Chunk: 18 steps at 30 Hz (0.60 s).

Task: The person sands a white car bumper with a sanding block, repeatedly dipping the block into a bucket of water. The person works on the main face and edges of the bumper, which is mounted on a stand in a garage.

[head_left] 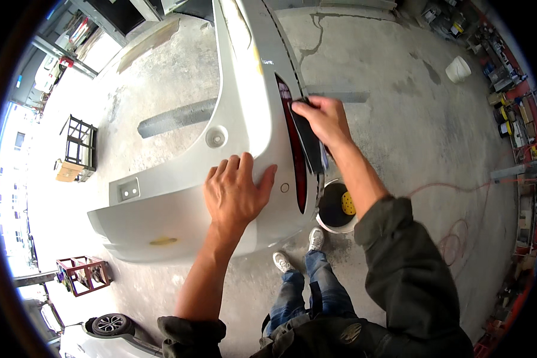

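Observation:
A white car bumper [161, 221] stands before me, with yellowish patches on its surface and a long red reflector strip [300, 173] along its right side. My left hand [235, 191] lies on top of the bumper near its corner, thumb apart from the fingers; it grips nothing. A round recess [216, 137] in the bumper lies just beyond its fingertips. At the reflector, my right hand [323, 119] is closed on the upper end of a flat black strip [307, 143]. The strip slants alongside the reflector and covers part of it. Whether the strip is fixed to the bumper I cannot tell.
A bucket [335, 221] with a yellow perforated disc [348, 203] stands beside my feet. A white bucket [457, 70] sits far right, near cluttered shelves [513, 119]. A red hose [453, 246] lies on the floor. Metal frames [82, 275] and a car wheel [111, 324] are at left.

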Available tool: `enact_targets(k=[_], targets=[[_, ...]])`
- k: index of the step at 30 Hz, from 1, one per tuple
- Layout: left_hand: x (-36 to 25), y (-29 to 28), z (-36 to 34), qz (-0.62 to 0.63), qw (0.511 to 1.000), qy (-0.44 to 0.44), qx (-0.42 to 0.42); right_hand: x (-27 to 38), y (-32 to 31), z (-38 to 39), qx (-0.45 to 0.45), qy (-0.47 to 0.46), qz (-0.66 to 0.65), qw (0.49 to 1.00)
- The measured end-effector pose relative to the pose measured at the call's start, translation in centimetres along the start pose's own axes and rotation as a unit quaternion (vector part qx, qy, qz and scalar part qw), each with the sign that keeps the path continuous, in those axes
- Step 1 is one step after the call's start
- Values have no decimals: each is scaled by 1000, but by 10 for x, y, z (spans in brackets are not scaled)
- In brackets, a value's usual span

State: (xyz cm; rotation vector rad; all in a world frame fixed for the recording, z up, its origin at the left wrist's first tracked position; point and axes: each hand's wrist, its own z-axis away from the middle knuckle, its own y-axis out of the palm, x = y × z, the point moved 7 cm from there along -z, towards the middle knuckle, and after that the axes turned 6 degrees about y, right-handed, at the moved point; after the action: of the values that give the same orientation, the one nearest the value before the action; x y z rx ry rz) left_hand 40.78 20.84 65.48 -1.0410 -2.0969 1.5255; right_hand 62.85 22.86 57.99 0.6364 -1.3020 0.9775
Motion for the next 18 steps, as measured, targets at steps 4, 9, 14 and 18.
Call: enact_targets(k=[4, 9, 14, 18], targets=[[-2, 1, -1, 11, 1000, 4, -15, 24, 1, -62, -17, -39, 154, 987], [2, -2, 0, 7, 1000, 3, -15, 39, 19, -86, 14, -17, 163, 986], [-2, -1, -3, 15, 1000, 13, -19, 36, 16, -90, -5, -35, 183, 983], [2, -2, 0, 1, 1000, 9, -17, 40, 27, -80, 14, -20, 185, 982]])
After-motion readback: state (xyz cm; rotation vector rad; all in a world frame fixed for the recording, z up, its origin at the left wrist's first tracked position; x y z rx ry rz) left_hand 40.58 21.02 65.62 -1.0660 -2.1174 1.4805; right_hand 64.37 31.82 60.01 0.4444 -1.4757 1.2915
